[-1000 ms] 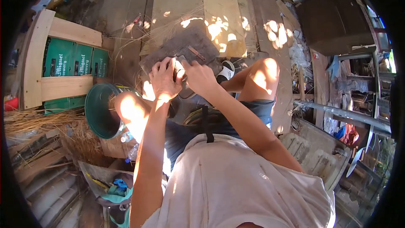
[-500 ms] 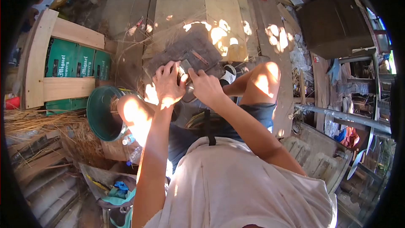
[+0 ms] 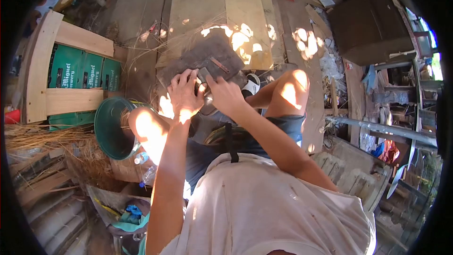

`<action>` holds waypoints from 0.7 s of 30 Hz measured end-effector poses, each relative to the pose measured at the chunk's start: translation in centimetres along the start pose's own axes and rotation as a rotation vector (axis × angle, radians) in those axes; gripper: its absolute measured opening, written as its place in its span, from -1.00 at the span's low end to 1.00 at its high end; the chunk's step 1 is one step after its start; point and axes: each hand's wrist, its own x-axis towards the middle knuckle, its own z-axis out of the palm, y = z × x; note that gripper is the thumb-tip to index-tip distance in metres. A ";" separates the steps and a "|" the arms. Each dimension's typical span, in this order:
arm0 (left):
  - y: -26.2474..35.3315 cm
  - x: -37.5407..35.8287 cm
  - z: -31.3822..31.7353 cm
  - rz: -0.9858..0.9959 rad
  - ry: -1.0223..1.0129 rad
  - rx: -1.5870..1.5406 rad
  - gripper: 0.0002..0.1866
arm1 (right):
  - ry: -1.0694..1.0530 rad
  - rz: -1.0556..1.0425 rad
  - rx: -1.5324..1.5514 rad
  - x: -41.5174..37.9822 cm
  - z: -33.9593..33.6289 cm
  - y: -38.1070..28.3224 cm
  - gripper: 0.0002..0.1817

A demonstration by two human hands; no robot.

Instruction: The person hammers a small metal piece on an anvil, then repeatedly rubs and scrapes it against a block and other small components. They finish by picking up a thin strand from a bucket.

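Sunlit plank floor (image 3: 203,4) lies below; both hands, left (image 3: 185,92) and right (image 3: 225,95), grip a small dark tool (image 3: 204,76) over a worn block (image 3: 203,56).

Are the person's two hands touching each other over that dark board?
Touching. In the head view the left hand and right hand meet at the fingertips around a small object, above the dark board.

Tool (image 3: 204,73): your hands (image 3: 186,92) cover most of it, kind unclear
Bucket (image 3: 109,127): your knee hides its right rim
Crates (image 3: 82,73): lettering partly cut off
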 end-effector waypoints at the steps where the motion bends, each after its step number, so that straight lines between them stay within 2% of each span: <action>1: -0.2 0.5 -0.1 -0.006 0.013 -0.001 -0.41 | -0.007 0.019 -0.003 -0.8 0.0 -0.2 -0.62; 5: -0.4 -0.2 0.6 0.035 0.037 0.002 -0.40 | 0.056 -0.062 -0.026 2.3 0.4 0.0 -0.56; 9: -0.4 0.2 0.3 0.013 0.023 -0.004 -0.39 | -0.018 0.002 -0.035 -0.4 -0.1 -0.1 -0.58; 12: -0.2 -0.3 0.3 -0.004 0.007 0.003 -0.39 | -0.047 0.017 -0.015 0.6 0.2 -0.1 -0.59; 14: -0.5 -0.1 0.4 0.004 -0.021 -0.008 -0.40 | 0.023 0.004 -0.019 2.1 -0.3 -0.1 -0.65; 16: -0.4 0.0 0.4 -0.015 -0.020 0.023 -0.40 | -0.046 0.004 0.000 3.0 -1.0 -0.1 -0.61; 18: -0.5 0.2 0.3 -0.029 -0.022 -0.023 -0.38 | -0.005 -0.017 0.095 2.2 -2.9 0.4 -0.64; 20: -0.9 0.1 0.4 -0.031 0.004 -0.065 -0.35 | 0.205 -0.072 0.692 0.9 -3.7 0.5 -0.73; 21: -0.9 0.2 0.0 -0.039 0.092 -0.140 -0.41 | 0.083 0.090 0.947 0.3 -4.4 0.1 -0.84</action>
